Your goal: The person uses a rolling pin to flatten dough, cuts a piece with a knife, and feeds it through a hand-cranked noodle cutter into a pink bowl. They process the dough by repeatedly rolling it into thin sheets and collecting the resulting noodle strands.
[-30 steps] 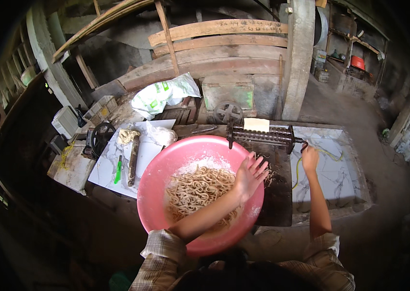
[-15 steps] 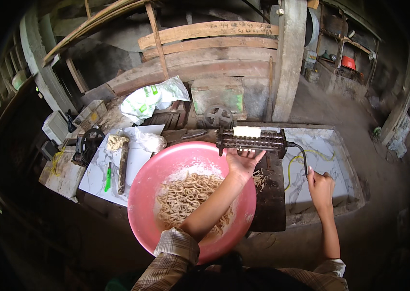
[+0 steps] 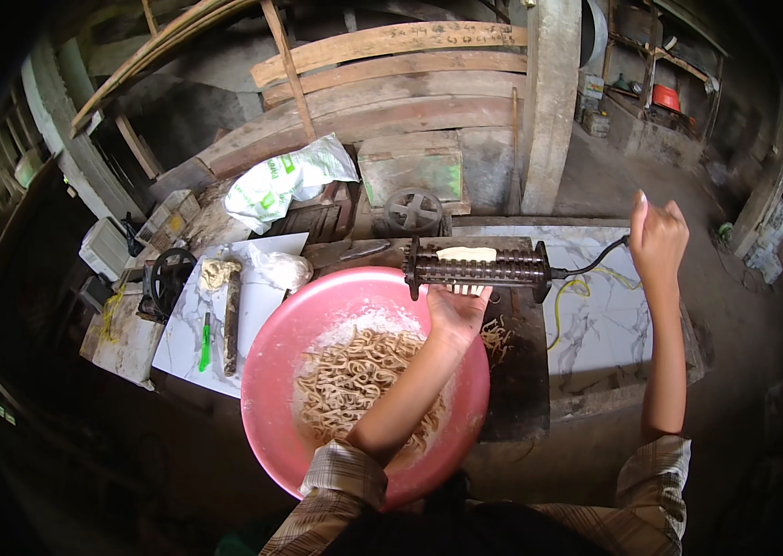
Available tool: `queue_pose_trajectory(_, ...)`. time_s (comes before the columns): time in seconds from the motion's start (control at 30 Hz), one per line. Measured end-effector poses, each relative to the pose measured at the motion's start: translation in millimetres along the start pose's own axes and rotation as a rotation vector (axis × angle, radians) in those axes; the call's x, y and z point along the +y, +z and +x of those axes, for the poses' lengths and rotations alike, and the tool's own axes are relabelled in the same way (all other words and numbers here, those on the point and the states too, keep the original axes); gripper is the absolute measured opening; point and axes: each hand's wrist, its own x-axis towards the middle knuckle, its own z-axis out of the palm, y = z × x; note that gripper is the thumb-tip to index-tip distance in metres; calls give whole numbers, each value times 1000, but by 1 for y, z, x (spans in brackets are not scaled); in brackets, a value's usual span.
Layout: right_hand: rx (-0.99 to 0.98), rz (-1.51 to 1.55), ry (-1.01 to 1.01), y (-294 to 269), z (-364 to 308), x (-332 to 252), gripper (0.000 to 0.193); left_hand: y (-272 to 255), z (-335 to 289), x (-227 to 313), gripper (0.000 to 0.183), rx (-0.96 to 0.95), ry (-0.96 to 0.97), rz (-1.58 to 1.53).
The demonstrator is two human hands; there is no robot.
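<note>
A dark noodle cutter with ridged rollers is mounted beyond the pink basin. A pale dough sheet sits in the top of its rollers, and short cut strips hang from beneath. My left hand is palm up under these strips, fingers stretched out; whether they touch is hard to tell. To the right, my right hand is closed around the end of the cutter's crank, its grip hidden by the fingers. Floured noodles lie heaped in the basin below my left forearm.
Left of the basin, a marble-patterned board bears a rolling pin, a green-handled knife, a dough lump and a clear plastic bag. Stray noodles lie beside the basin. A yellow cord crosses the right-hand marbled surface.
My right hand has swung the crank upward and away from me, from low on the right to higher up. The dough sheet has sunk further into the rollers, and longer strips show below.
</note>
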Motion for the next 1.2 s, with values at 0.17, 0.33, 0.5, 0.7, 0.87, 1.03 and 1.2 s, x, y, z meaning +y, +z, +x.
queue_pose_trajectory(0.17, -62, 65, 171, 55, 9, 16, 46, 7, 2, -6, 33, 32, 6, -13)
queue_pose_trajectory(0.33, -337, 149, 350, 105, -11, 19, 56, 12, 1, -8, 32, 144, 35, -30)
queue_pose_trajectory(0.5, -462, 165, 436, 143, -52, 17, 56, 11, 4, -11, 31, 116, 70, -41)
queue_pose_trajectory(0.7, -521, 234, 368, 149, -141, 7, 57, 10, 6, -13, 31, 83, 63, -68)
queue_pose_trajectory(0.87, -590, 198, 599, 87, -198, -41, 57, 7, 2, -14, 32, 124, 83, -64)
queue_pose_trajectory(1.03, -694, 182, 557, -26, -164, -70, 49, -2, 9, -14, 31, 159, 91, -16)
queue_pose_trajectory(1.2, -496, 207, 392, -87, -92, -49, 37, -1, 14, -20, 29, 289, 76, -23)
